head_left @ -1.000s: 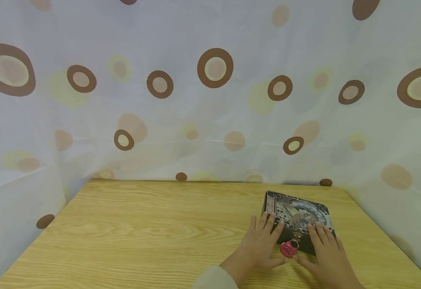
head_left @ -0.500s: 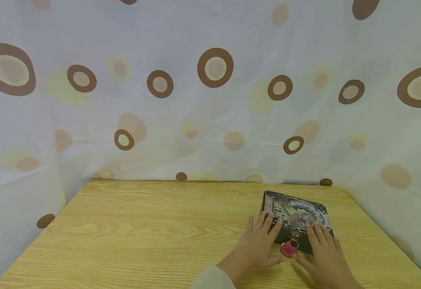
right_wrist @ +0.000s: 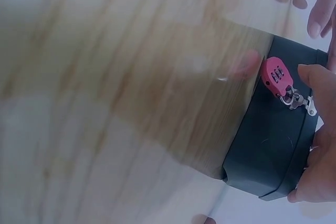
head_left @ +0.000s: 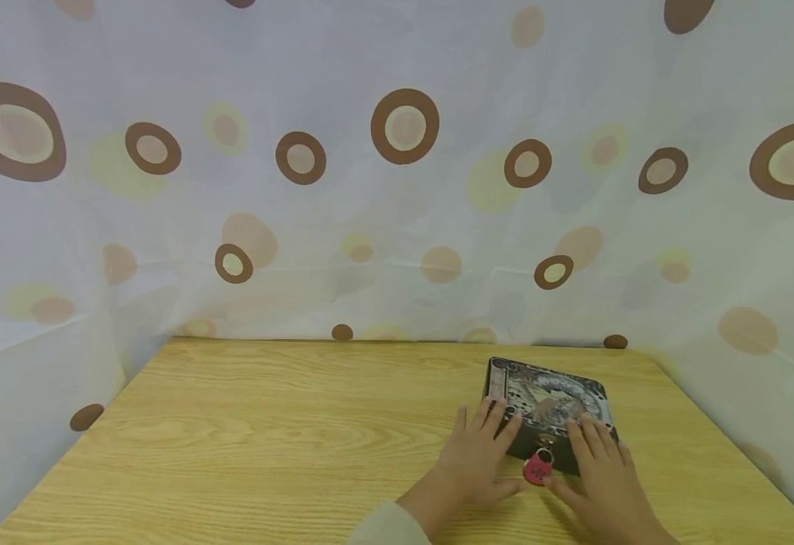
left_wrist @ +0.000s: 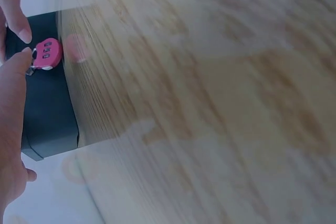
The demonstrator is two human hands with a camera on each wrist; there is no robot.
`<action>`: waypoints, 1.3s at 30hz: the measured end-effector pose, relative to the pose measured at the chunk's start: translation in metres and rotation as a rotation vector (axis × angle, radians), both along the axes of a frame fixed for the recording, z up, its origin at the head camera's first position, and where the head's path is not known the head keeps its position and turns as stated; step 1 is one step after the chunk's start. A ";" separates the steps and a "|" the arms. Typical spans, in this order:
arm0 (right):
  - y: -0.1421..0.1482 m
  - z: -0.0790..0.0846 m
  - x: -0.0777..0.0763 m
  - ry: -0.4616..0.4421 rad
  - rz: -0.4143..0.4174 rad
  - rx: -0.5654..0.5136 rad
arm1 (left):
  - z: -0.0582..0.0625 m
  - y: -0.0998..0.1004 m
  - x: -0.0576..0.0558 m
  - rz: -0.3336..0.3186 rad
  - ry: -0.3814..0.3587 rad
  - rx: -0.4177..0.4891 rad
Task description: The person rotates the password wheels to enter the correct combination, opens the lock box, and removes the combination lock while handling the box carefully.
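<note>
A dark box (head_left: 529, 382) with an ornate printed lid sits toward the right of the table. From the metal clasp on its front hangs a small pink combination padlock (head_left: 537, 471), its number dials showing in both wrist views. My left hand (head_left: 466, 463) rests its extended fingers on the lid's front left corner, thumb pointing toward the padlock. On the front right part of the lid lie the fingers of my right hand (head_left: 608, 484), also extended. Its thumb reaches close to the padlock. The right wrist view shows the box's plain dark front (right_wrist: 265, 142).
The wood-grain table (head_left: 253, 446) stretches out to the left of the box. A pale curtain (head_left: 356, 204) with brown rings and spots hangs behind the table and along both sides.
The box has slid a little to the left, both hands moving along with it. The padlock has shifted left too and turned slightly at the clasp.
</note>
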State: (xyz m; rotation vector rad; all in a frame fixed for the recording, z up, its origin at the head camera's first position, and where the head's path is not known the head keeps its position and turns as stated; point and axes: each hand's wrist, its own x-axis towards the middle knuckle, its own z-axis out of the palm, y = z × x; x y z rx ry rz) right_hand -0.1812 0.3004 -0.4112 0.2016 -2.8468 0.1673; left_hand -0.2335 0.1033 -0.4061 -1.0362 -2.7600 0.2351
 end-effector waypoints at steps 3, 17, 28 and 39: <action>-0.002 0.000 -0.001 0.001 0.004 -0.004 | 0.000 -0.003 0.000 0.000 0.002 0.017; -0.011 0.000 0.000 0.007 0.017 -0.010 | 0.000 -0.012 0.000 -0.007 0.010 0.027; -0.023 0.004 -0.002 0.063 0.041 0.004 | 0.002 -0.024 0.001 -0.009 -0.008 0.062; -0.031 0.001 -0.005 0.033 0.054 0.000 | 0.003 -0.036 0.002 -0.012 -0.027 0.077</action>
